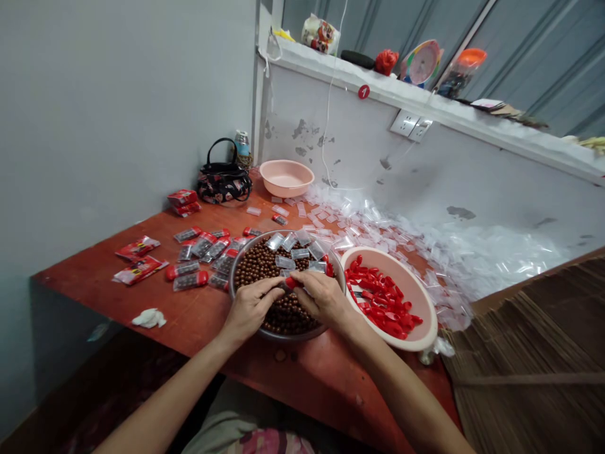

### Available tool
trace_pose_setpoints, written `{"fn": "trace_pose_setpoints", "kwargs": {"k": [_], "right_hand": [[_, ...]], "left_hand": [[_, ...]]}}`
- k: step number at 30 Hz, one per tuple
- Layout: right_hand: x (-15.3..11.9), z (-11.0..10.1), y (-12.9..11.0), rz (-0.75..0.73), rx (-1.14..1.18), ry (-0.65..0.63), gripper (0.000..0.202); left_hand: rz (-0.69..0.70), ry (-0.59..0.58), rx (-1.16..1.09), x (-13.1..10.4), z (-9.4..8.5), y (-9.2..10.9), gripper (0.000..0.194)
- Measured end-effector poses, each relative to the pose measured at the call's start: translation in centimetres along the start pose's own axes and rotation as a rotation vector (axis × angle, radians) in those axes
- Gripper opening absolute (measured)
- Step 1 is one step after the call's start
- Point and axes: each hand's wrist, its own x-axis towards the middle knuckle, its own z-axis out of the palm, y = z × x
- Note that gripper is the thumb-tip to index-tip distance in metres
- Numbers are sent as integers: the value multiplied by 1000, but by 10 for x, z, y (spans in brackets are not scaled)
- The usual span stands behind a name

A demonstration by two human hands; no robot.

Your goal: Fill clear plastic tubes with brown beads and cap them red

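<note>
Over a metal bowl (232, 287) of small brown balls (255, 261), my two hands meet at the fingertips. Between them is a small red plastic cap (290, 283); whether a clear case is joined to it is hidden by my fingers. My left hand (250, 309) is closed on its left side, and my right hand (324, 297) grips it from the right. Several clear plastic cases (299, 253) lie on the balls at the bowl's far side. Just right of the bowl, a pale pink basin (428, 315) holds many red caps (378, 296).
Filled red-capped cases (189, 280) and red packets (140, 270) lie on the red table (189, 315) at left, near a white crumpled tissue (149, 318). Behind stand a black handbag (224, 180) and a pink basin (287, 178). Clear cases (491, 258) heap along the wall; stacked cardboard (529, 353) is at right.
</note>
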Motion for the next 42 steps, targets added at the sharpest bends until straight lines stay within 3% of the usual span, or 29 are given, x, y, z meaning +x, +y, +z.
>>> {"fn": "trace_pose_setpoints", "kwargs": {"k": [7, 10, 12, 18, 22, 27, 35, 40, 42], "right_hand": [[-12, 7, -6, -7, -129, -48, 31], [-9, 12, -1, -2, -39, -33, 33], [-4, 13, 5, 62, 146, -2, 29], [-2, 7, 13, 539, 1016, 120, 29], [-17, 9, 15, 626, 1267, 127, 33], [-15, 16, 17, 631, 1255, 150, 19], [-18, 16, 23, 680, 1449, 134, 31], [-18, 16, 25, 658, 1391, 182, 21], [-10, 13, 21, 652, 1349, 146, 21]], "left_hand": [[50, 22, 39, -5, 4, 1, 24], [36, 43, 35, -4, 2, 2, 25], [-13, 40, -9, -1, 0, 2, 25], [-209, 8, -347, 7, -3, -2, 31], [-305, 15, -522, 7, -3, -3, 36], [-197, -33, -330, 5, -4, 4, 27], [-271, 69, -466, 8, -4, -5, 34], [-193, 18, -307, 5, -3, 0, 28], [-131, -16, -260, 4, -3, 3, 26]]}}
